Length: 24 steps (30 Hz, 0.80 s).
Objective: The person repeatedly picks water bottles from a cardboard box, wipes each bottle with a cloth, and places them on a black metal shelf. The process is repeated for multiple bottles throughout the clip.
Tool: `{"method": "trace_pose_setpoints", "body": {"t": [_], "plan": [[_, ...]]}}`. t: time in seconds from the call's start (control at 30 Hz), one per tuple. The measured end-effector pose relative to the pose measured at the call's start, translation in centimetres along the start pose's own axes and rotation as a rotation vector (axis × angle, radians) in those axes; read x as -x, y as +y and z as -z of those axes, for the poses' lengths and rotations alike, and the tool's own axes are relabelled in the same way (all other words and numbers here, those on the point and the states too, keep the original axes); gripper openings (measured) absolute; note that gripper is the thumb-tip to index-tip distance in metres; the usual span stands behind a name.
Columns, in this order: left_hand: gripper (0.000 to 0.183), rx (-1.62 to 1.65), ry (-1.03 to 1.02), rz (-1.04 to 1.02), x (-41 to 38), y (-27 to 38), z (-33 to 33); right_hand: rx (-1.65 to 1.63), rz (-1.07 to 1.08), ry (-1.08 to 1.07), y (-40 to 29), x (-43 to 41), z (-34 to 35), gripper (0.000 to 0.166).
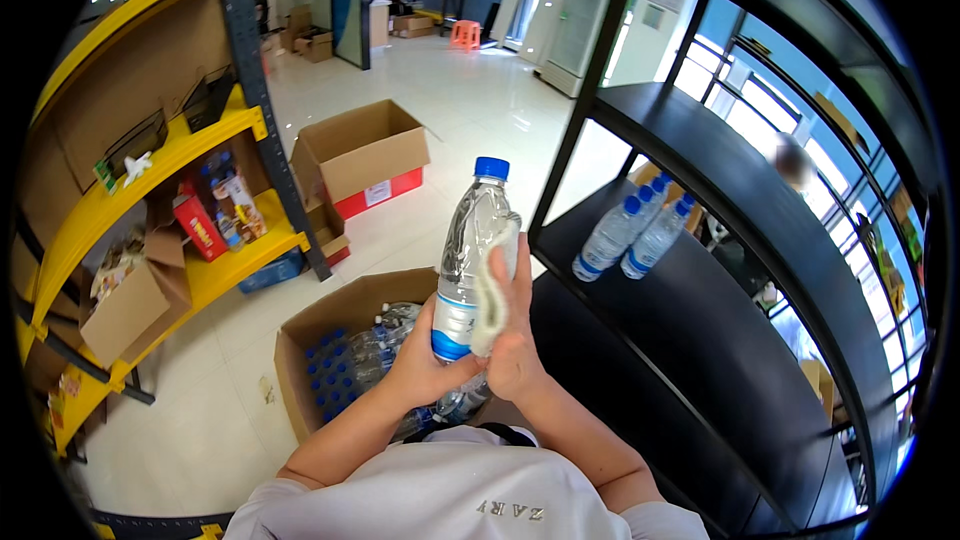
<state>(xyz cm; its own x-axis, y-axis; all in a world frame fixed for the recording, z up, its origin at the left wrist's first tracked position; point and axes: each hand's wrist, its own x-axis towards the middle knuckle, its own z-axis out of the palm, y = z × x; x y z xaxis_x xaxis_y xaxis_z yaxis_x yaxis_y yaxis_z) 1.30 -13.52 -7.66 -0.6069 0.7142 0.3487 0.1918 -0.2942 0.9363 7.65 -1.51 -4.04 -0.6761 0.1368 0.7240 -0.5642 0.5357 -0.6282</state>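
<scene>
Upright before me is a clear plastic water bottle [459, 255] with a blue cap and a blue and white label. My left hand [427, 360] grips its lower part from the left. In my right hand [517, 337] a folded white cloth [491, 300] is pressed against the bottle's right side. Below the hands stands an open cardboard box [300, 390] with many bottles in it, several blue-capped ones upright and others lying loose. Several similar bottles [606, 244] stand together on a black shelf [675, 300] to the right.
On the left, a yellow and dark metal rack [217, 270] bears boxes and packaged goods. An open cardboard carton [367, 157] with a red lower part stands on the floor ahead. Black uprights [585, 112] frame the right-hand shelving. A person [791, 165] is behind it.
</scene>
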Motion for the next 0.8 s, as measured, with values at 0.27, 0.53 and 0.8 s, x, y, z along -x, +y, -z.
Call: {"method": "trace_pose_setpoints", "body": {"t": [0.27,0.53,0.8], "plan": [[0.081,0.004,-0.203,0.067,-1.7,-0.8,-7.9,0.558,0.001,0.244,-0.4,1.1,8.4,0.055],[0.076,0.090,-0.426,0.168,-2.1,-0.4,-12.8,0.531,-0.157,0.421,-1.3,0.4,16.1,0.058],[0.074,0.217,-0.648,0.265,-2.5,-0.7,-14.4,-0.480,-0.462,0.539,-1.3,1.5,20.3,0.048]]}}
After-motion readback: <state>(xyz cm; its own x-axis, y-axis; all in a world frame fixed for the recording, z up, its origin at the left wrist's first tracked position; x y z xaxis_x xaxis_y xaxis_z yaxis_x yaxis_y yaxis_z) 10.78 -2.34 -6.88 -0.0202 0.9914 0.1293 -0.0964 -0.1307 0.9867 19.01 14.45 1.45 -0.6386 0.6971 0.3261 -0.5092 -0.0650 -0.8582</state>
